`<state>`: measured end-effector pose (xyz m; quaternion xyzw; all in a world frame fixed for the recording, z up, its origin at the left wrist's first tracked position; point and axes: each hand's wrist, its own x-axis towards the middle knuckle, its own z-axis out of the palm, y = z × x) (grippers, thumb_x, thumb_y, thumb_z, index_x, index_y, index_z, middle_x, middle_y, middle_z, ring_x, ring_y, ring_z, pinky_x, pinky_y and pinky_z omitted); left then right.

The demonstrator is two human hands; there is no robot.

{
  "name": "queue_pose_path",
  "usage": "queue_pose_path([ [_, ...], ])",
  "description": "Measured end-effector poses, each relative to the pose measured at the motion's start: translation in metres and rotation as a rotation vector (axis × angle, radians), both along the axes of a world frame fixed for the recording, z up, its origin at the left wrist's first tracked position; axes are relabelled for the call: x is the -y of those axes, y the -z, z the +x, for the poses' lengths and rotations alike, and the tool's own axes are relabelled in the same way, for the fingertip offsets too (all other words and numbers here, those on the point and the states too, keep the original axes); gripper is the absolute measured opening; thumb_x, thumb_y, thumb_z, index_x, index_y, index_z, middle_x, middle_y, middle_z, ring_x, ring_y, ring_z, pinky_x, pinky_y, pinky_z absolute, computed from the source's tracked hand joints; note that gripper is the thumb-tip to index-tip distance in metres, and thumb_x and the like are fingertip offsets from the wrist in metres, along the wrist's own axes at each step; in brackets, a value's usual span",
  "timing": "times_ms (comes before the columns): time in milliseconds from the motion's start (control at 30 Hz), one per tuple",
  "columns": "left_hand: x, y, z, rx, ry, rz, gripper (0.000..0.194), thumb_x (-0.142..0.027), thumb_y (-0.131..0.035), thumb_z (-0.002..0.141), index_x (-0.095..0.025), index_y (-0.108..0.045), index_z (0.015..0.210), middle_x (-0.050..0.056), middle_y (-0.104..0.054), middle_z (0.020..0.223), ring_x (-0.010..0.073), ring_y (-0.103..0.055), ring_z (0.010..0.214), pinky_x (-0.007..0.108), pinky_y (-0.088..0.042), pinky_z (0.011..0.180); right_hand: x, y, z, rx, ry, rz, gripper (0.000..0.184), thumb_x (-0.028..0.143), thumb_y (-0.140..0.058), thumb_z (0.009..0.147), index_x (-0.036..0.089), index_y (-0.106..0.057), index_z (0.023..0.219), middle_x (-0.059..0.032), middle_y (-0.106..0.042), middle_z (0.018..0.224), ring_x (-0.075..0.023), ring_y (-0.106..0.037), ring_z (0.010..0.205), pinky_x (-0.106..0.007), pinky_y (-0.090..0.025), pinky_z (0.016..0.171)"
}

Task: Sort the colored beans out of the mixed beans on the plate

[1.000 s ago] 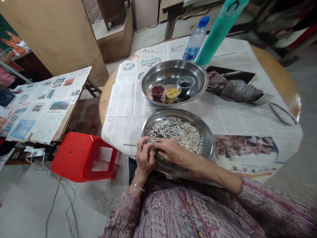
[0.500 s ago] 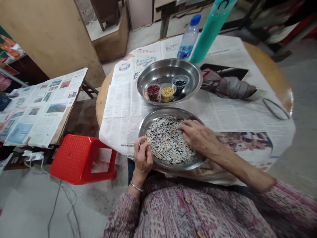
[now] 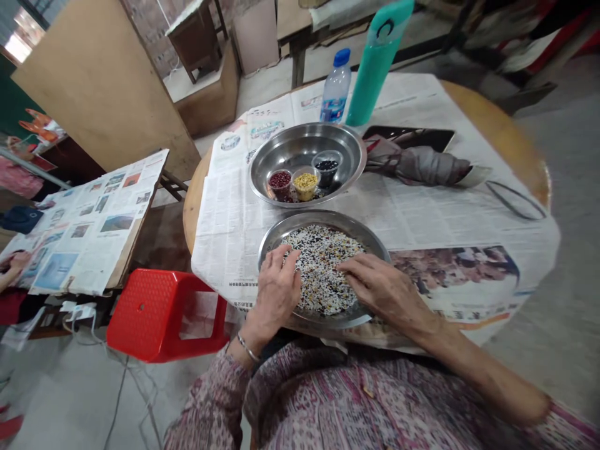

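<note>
A shallow round steel tray (image 3: pixel 268 240) holds a layer of mixed small grains and beans (image 3: pixel 323 269), white, black and yellow. Over its left side, my left hand (image 3: pixel 277 284) rests with loosely curved fingers, some of them apart; no held thing shows. From the right, my right hand (image 3: pixel 387 289) reaches in, fingertips drawn together at the surface of the grains; anything between them is too small to see. Behind stands a steel basin (image 3: pixel 300 140) with clear cups of dark red beans (image 3: pixel 280 180), yellow beans (image 3: pixel 305 182) and black beans (image 3: pixel 327 165).
Newspaper (image 3: pixel 225 225) covers the round table. At the back stand a water bottle (image 3: pixel 336 87) and a teal bottle (image 3: pixel 379 69). A folded grey umbrella (image 3: pixel 417 162) lies right of the basin. Left are a red stool (image 3: pixel 150 312) and another newspaper-covered table (image 3: pixel 103 231); a person's hand shows beyond.
My left hand has moved from the tray's left rim further in over the grains. My right hand has shifted slightly down toward me. The camera view has shifted a little.
</note>
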<state>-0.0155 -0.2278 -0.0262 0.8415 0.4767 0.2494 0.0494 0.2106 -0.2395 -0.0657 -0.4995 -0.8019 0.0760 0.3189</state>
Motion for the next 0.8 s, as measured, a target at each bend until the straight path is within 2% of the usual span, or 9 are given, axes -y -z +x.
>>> queue_pose_path([
  [33, -0.01, 0.003, 0.002, -0.074, -0.007, -0.025, 0.048, -0.012, -0.065, 0.087, -0.019, -0.051, 0.132, 0.015, -0.056, 0.133, 0.0297, -0.055, 0.12, 0.047, -0.053, 0.1, 0.003, 0.001, 0.0, -0.008, 0.013, 0.021, 0.021, 0.015, -0.049, 0.095, 0.019, -0.069, 0.094, -0.0079, -0.072, 0.09, -0.0235, -0.067, 0.087, -0.038, -0.054, 0.078],
  [100, -0.028, 0.011, 0.005, -0.205, 0.002, -0.071, 0.066, -0.029, -0.081, 0.077, -0.019, -0.05, 0.134, 0.017, -0.053, 0.135, 0.0351, -0.055, 0.118, 0.05, -0.056, 0.091, 0.008, 0.002, -0.003, -0.045, 0.049, 0.07, 0.019, 0.015, -0.051, 0.094, 0.02, -0.068, 0.093, -0.0073, -0.073, 0.09, -0.0237, -0.067, 0.086, -0.04, -0.053, 0.081],
  [167, -0.041, 0.019, 0.005, -0.254, 0.031, -0.093, 0.078, -0.042, -0.088, 0.068, -0.021, -0.051, 0.134, 0.017, -0.052, 0.133, 0.0364, -0.055, 0.115, 0.049, -0.057, 0.087, 0.013, 0.003, -0.006, -0.118, 0.077, 0.115, 0.017, 0.015, -0.053, 0.093, 0.022, -0.068, 0.093, -0.0057, -0.073, 0.087, -0.0227, -0.067, 0.083, -0.043, -0.052, 0.09],
  [233, -0.047, 0.024, 0.006, -0.23, 0.043, -0.106, 0.075, -0.045, -0.088, 0.07, -0.023, -0.052, 0.132, 0.013, -0.053, 0.125, 0.0335, -0.056, 0.111, 0.045, -0.057, 0.084, 0.017, 0.005, -0.008, -0.21, 0.093, 0.158, 0.017, 0.013, -0.054, 0.092, 0.023, -0.068, 0.093, -0.0034, -0.073, 0.085, -0.0205, -0.066, 0.078, -0.047, -0.048, 0.099],
  [367, -0.046, 0.029, 0.017, -0.132, 0.064, -0.158, 0.047, -0.029, -0.077, 0.083, -0.023, -0.057, 0.125, 0.008, -0.054, 0.11, 0.0264, -0.059, 0.098, 0.041, -0.058, 0.084, 0.018, 0.01, -0.011, -0.323, 0.11, 0.221, 0.018, 0.011, -0.057, 0.087, 0.025, -0.067, 0.093, -0.0008, -0.073, 0.082, -0.0184, -0.066, 0.074, -0.049, -0.047, 0.103],
  [500, -0.044, 0.034, 0.034, -0.021, 0.118, -0.19, 0.021, -0.011, -0.065, 0.087, -0.02, -0.065, 0.106, 0.005, -0.059, 0.097, 0.0222, -0.063, 0.089, 0.038, -0.059, 0.084, 0.018, 0.015, -0.009, -0.321, 0.197, 0.226, 0.02, 0.012, -0.056, 0.086, 0.025, -0.068, 0.095, -0.0043, -0.074, 0.087, -0.0229, -0.068, 0.085, -0.051, -0.048, 0.102],
  [633, -0.044, 0.033, 0.04, 0.046, 0.138, -0.259, 0.019, -0.003, -0.064, 0.082, -0.018, -0.068, 0.094, 0.003, -0.065, 0.088, 0.0197, -0.065, 0.082, 0.036, -0.059, 0.083, 0.019, 0.015, -0.008, -0.288, 0.255, 0.15, 0.022, 0.013, -0.052, 0.086, 0.026, -0.069, 0.093, -0.0058, -0.074, 0.089, -0.0273, -0.065, 0.094, -0.056, -0.044, 0.104],
  [733, -0.034, 0.024, 0.041, 0.084, 0.198, -0.343, 0.02, -0.003, -0.063, 0.083, -0.018, -0.069, 0.094, 0.001, -0.067, 0.087, 0.0164, -0.066, 0.077, 0.033, -0.06, 0.082, 0.019, 0.015, -0.007, -0.322, 0.245, 0.101, 0.024, 0.013, -0.05, 0.085, 0.026, -0.068, 0.092, -0.006, -0.072, 0.087, -0.0275, -0.064, 0.092, -0.051, -0.05, 0.094],
  [800, -0.023, 0.018, 0.044, 0.082, 0.25, -0.349, 0.021, -0.005, -0.062, 0.085, -0.019, -0.068, 0.099, 0.001, -0.066, 0.089, 0.0167, -0.066, 0.08, 0.032, -0.06, 0.083, 0.019, 0.015, -0.007, -0.34, 0.243, 0.096, 0.023, 0.013, -0.049, 0.086, 0.025, -0.068, 0.094, -0.007, -0.071, 0.089, -0.0273, -0.064, 0.092, -0.048, -0.052, 0.088],
])
